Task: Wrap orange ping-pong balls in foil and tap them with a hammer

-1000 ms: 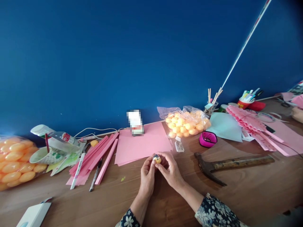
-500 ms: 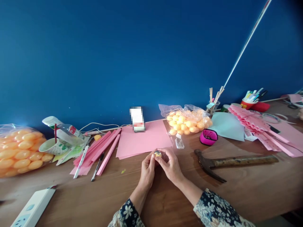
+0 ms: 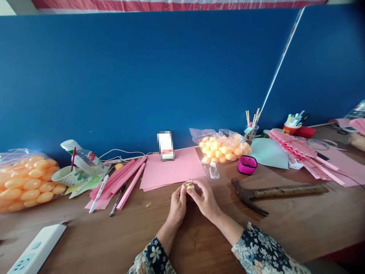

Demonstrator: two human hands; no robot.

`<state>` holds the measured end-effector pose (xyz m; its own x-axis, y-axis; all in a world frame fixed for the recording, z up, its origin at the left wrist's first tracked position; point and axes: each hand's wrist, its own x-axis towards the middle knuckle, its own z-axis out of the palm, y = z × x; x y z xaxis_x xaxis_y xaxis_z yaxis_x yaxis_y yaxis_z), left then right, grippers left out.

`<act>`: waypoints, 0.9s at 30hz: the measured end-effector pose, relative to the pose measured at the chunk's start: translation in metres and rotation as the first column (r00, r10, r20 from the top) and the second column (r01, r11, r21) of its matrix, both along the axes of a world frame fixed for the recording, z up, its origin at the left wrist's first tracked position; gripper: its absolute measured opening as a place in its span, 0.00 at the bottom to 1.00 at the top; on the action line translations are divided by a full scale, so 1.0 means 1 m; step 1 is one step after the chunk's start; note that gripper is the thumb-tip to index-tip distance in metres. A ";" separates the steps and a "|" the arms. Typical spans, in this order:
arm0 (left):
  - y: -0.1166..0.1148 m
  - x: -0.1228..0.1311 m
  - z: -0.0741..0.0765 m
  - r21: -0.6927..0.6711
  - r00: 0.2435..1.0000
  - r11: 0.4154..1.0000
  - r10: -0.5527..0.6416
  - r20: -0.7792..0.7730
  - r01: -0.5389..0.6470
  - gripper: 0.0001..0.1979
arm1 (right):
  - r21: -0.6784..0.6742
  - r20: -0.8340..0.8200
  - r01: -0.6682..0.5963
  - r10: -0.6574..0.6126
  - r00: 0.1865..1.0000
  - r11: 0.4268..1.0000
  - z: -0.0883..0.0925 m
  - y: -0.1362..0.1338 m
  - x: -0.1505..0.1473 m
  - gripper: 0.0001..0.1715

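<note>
A small orange ball (image 3: 189,186) with a dark patch on it is pinched between both my hands above the wooden table (image 3: 285,232). My left hand (image 3: 177,205) grips it from the left with thumb and fingertips. My right hand (image 3: 205,201) closes on it from the right, fingers curled over the top. Just beyond my hands lies a stack of pink paper sheets (image 3: 171,169).
A hammer (image 3: 273,193) lies to the right. Bags of orange balls sit behind (image 3: 222,148) and far left (image 3: 24,180). Folded pink strips (image 3: 119,182), pens, a paper cup (image 3: 67,176), a bottle, a magenta dish (image 3: 246,164), pink paper fans (image 3: 299,150) and a power strip (image 3: 31,253) surround them.
My hands have stayed together on the small ball, turning it slightly. The view has tilted upward, showing more of the blue wall and a striped band at the top.
</note>
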<state>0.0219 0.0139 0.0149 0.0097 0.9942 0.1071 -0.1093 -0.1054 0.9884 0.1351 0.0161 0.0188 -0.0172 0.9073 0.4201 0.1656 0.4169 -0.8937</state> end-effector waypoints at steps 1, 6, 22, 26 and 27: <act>0.000 0.000 0.001 -0.002 1.000 1.000 0.011 -0.007 -0.011 0.19 | 0.001 0.002 0.001 -0.001 1.000 1.000 0.000 0.000 0.000 0.11; -0.002 0.002 0.004 -0.024 0.999 0.999 0.031 -0.010 -0.032 0.18 | 0.012 0.017 0.004 -0.004 1.000 1.000 0.002 -0.002 0.001 0.10; 0.004 0.001 -0.012 -0.161 0.950 0.987 0.050 0.308 0.000 0.19 | 0.219 0.520 0.134 -0.232 0.822 0.967 0.024 -0.044 0.099 0.20; 0.005 0.002 -0.013 -0.168 0.940 0.986 0.062 0.335 -0.005 0.18 | 0.272 0.771 0.315 -0.402 0.494 0.909 0.014 -0.058 0.189 0.18; 0.006 0.003 -0.013 -0.166 0.940 0.986 0.059 0.335 -0.003 0.18 | 0.260 0.819 0.318 -0.383 0.428 0.912 0.009 -0.060 0.207 0.20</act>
<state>0.0246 0.0194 0.0022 -0.0299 0.9976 -0.0622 -0.4388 0.0428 0.8976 0.3425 -0.0437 0.0281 -0.0738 0.8966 0.4367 0.9596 0.1830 -0.2136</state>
